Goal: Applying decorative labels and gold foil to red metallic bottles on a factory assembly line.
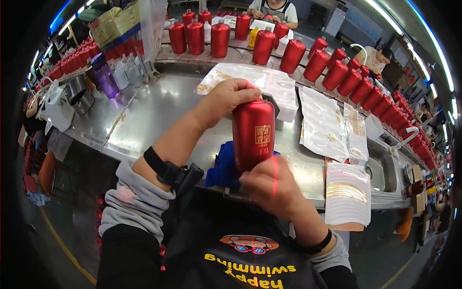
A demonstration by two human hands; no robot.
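Note:
I hold a matte red bottle (pixel 253 135) with a gold square label upright over the near edge of the steel table (pixel 154 115). My left hand (pixel 228 98) grips its top, covering the cap. My right hand (pixel 269 185) cups its bottom from below. A thin red light line crosses my right hand and the bottle. A blue cloth (pixel 222 168) lies on the table just behind and under the bottle.
Many red bottles (pixel 332 72) stand along a conveyor at the back and right. Clear plastic bags with gold print (pixel 327 127) and a stack of white sheets (pixel 347 195) lie to the right. A purple bottle (pixel 106 79) and metal pot (pixel 79 94) sit left. A person (pixel 274 9) sits beyond the conveyor.

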